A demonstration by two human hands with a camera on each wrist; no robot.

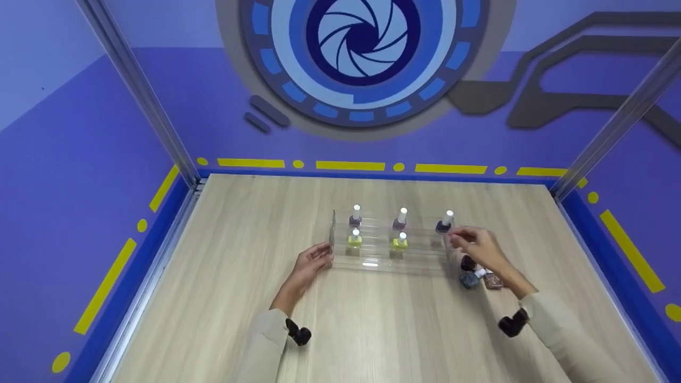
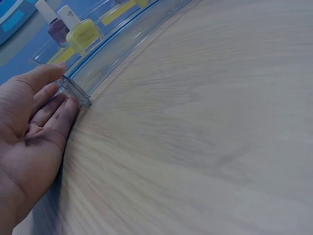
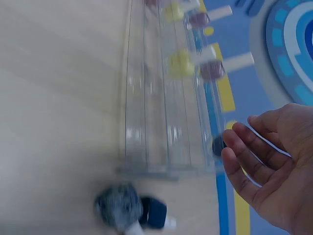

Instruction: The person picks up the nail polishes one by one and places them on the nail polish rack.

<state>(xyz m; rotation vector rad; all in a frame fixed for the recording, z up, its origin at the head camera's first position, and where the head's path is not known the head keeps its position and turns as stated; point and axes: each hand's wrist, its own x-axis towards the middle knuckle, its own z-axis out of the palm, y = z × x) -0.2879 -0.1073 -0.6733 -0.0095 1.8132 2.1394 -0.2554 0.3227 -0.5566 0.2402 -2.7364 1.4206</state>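
A clear tiered display rack (image 1: 367, 264) stands on the table. My left hand (image 1: 308, 266) holds its left end panel, thumb (image 2: 51, 73) at the panel's edge and fingers against its outer side. On the back tier are two purple nail polish bottles (image 1: 400, 223) and a dark blue nail polish bottle (image 1: 442, 226), all white-capped. Two yellow nail polish bottles (image 1: 399, 243) sit one tier lower. My right hand (image 1: 479, 247) is beside the dark blue bottle at the right end, fingers loosely bent with nothing between them; it partly hides that bottle in the right wrist view.
Right of the rack, below my right hand, lie a dark bottle (image 1: 468, 263), a blue-grey glitter bottle (image 1: 469, 280) and a reddish-brown glitter bottle (image 1: 493, 281). Blue-purple panels (image 1: 372, 143) wall in the wooden table (image 1: 383, 324) at the back and sides.
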